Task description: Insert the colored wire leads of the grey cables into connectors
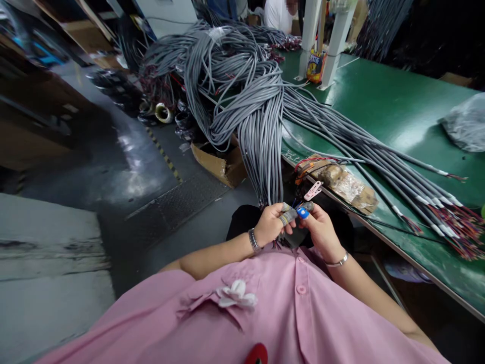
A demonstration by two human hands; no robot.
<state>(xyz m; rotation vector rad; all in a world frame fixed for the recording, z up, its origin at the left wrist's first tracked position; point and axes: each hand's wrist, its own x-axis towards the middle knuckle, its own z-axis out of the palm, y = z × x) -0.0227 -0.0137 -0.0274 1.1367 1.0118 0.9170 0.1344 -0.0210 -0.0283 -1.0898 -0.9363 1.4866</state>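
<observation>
Just in front of my pink shirt, my left hand [275, 222] and my right hand [318, 227] meet, fingertips close together. Grey wrappings cover some fingers of both hands, and a blue piece [302, 213] sits at my right thumb. My fingers are pinched; thin dark and blue wires show between them, but which hand grips them is hard to tell. A pink clip [312, 190] is just above my right hand. Behind my hands, a thick bundle of grey cables [261, 136] hangs over the table edge toward my lap.
On the green table [379, 96] lie more grey cables [379, 162] with stripped coloured ends, a taped brown block [344, 184] and a plastic bag [466, 124]. An open cardboard box [222, 164] stands on the floor. A person in white [278, 14] is beyond the cables.
</observation>
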